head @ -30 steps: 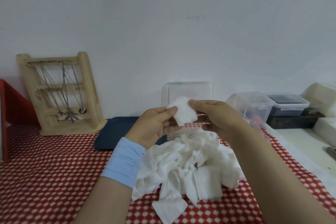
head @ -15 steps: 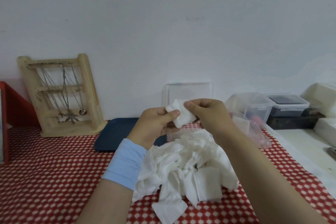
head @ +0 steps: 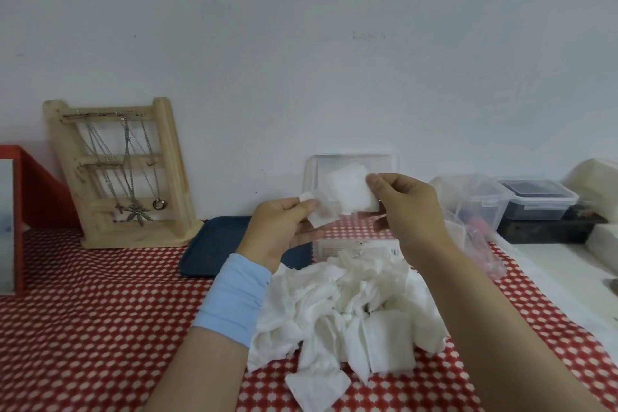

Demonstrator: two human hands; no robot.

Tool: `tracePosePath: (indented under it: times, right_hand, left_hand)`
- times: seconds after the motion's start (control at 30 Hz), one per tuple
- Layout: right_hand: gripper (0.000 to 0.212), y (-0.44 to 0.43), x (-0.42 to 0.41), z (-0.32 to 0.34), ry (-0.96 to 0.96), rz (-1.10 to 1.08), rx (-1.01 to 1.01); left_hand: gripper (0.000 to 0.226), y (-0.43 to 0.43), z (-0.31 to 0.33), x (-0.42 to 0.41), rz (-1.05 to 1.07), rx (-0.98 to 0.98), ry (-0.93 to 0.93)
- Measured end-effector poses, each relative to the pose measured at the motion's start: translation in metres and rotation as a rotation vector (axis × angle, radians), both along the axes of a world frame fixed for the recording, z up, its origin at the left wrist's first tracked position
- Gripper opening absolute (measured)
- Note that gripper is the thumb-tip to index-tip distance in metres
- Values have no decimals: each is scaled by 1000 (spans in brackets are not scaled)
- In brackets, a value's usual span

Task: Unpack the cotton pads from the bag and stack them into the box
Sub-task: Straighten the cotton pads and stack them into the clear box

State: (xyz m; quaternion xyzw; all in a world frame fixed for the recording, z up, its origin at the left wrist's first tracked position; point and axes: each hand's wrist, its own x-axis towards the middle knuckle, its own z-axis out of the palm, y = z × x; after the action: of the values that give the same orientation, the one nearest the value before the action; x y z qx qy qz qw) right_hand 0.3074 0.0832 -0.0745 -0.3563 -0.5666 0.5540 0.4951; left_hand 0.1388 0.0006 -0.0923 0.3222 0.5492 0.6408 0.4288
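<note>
A second ago your two hands pinched one clump of cotton between them; now it has come apart into two pieces. Your right hand [head: 413,207] has thumb and forefinger clamped on the right edge of the larger pad [head: 351,191], raised in front of the upright clear lid [head: 394,164]. Your left hand [head: 284,231] pinches the smaller pad [head: 319,216], lower and to the left. Whether the two pads touch or only overlap, I cannot tell.

You look to be peeling the pads into singles, the step before stacking. The box [head: 354,246] sits just beyond the pile [head: 351,304], its inside hidden, so no stack shows yet.

The pads are soft, white and squarish, thin enough to look faintly see-through at the edges. Those in the pile are crumpled and folded, so they will likely want flattening. The clear bag [head: 481,244] lies limp at the right on the red-and-white patterned surface [head: 100,311].
</note>
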Motion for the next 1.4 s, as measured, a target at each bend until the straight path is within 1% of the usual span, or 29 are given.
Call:
tracePosePath:
  times: [0.07,0.1,0.2,0.23,0.3,0.33,0.37,0.4,0.43,0.47,0.5,0.53,0.6,0.63,0.7,0.73,0.77,0.8,0.83,0.93,1.0,1.07,1.13,1.2,1.3,1.4]
  right_hand:
    - [14,0,0,0,36,57,-18]
    - [13,-1,-2,-1,18,75,-11]
    - [13,-3,-7,-6,-102,20,64]
    - [12,-3,-7,-7,-113,11,71]
    - [7,-2,-7,-7,-128,26,76]
    - [11,-2,-7,-8,-171,13,98]
    - [20,-3,-7,-10,-257,-41,162]
    - [25,-3,-7,-11,-364,-126,267]
    - [23,-6,-6,-11,-443,-207,384]
    - [16,-9,-6,-9,-461,-231,470]
    - [10,-11,-6,-8,-452,-192,497]
    - [11,-13,-6,-6,-440,-118,473]
    - [16,-15,-6,-4,-428,25,363]
    - [20,-16,-5,-2,-430,74,322]
    - [33,-15,-5,0,-452,97,299]
    - [28,-14,-5,-1,-444,100,289]
    - [18,-12,-5,-2,-417,106,265]
    - [10,-9,-4,-3,-374,114,218]
    - [7,-7,-2,-3,-322,116,149]
    - [11,2,5,-3,-188,126,-44]
    - [14,4,8,-1,-127,184,-112]
    - [13,2,9,1,-73,248,-141]
    - [15,0,8,2,-39,328,-169]
    - [17,-5,8,4,-86,369,-160]
    - [18,-9,9,6,-241,279,-59]
    - [21,-9,10,6,-260,227,-22]
  left_hand:
    - [20,1,1,1,12,1,12]
    - [23,0,2,3,-9,9,-8]
    - [37,-2,10,8,-143,31,-108]
    - [37,-2,12,9,-153,29,-83]
    - [27,-2,11,9,-114,18,5]
    - [23,-2,10,9,-92,11,30]
    - [21,-3,9,9,-79,4,37]
    - [20,-2,9,9,-75,1,34]
    - [19,-2,8,9,-73,-2,28]
    - [19,-2,8,10,-72,0,20]
    - [20,-2,7,10,-76,10,12]
    - [22,-2,7,10,-88,25,2]
    - [29,-2,8,10,-143,55,-5]
    - [32,-3,8,10,-175,64,-2]
    - [34,-4,9,9,-216,67,21]
    - [33,-4,9,9,-222,62,37]
    - [31,-4,10,8,-215,54,53]
    - [30,-4,10,8,-191,43,62]
    - [28,-4,11,7,-149,33,56]
    - [19,-4,12,-1,51,5,6]
    - [18,-4,10,-8,136,-15,48]
    - [17,-3,8,-7,131,-28,63]
    - [20,-1,4,-1,63,-34,71]
    - [24,0,3,6,-22,-38,77]
    - [25,1,5,14,-122,-8,-9]
    - [27,-1,8,14,-172,8,-71]
